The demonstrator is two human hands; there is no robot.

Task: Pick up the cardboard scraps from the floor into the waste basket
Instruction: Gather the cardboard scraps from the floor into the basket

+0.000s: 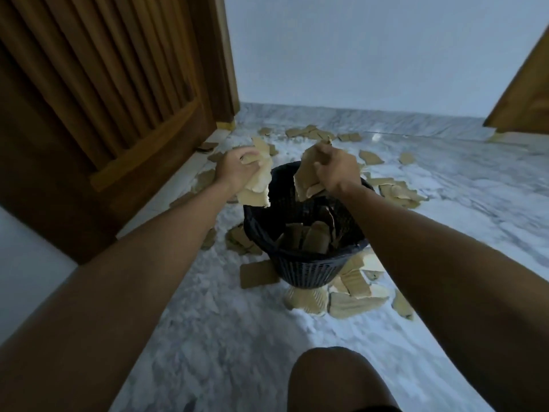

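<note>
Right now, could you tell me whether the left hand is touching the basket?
Apart. The head view shows the left hand gripping scraps above and left of the basket; only the scraps overlap its rim.

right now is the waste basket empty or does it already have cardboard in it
Not empty. Several cardboard scraps stand inside the black waste basket, well below its rim, so it is only partly filled.

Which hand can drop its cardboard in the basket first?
Probably the right hand: its scraps hang over the basket's opening, while the left hand's scraps sit at the rim's edge.
</note>
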